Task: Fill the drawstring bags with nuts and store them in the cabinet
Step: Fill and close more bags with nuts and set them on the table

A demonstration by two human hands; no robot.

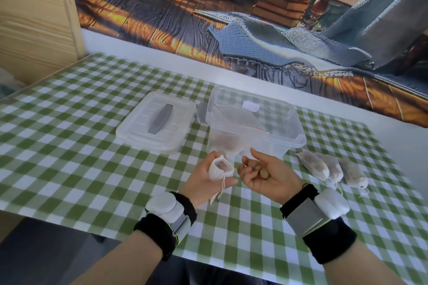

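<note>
My left hand [206, 180] grips a small white drawstring bag [220, 169] with its mouth open and facing up, its strings hanging below. Just to its right, my right hand [266, 174] is palm up with fingers curled around a few brown nuts [259, 170]. Three filled bags [331, 168] lie side by side on the table to the right. Behind my hands stands a clear plastic box [287, 122] holding a bag with a red string and more nuts.
The box's clear lid [155, 125] with a grey handle lies to the left of the box. A green checked tablecloth [92, 146] covers the table. A light wooden cabinet side [34, 18] stands at the far left.
</note>
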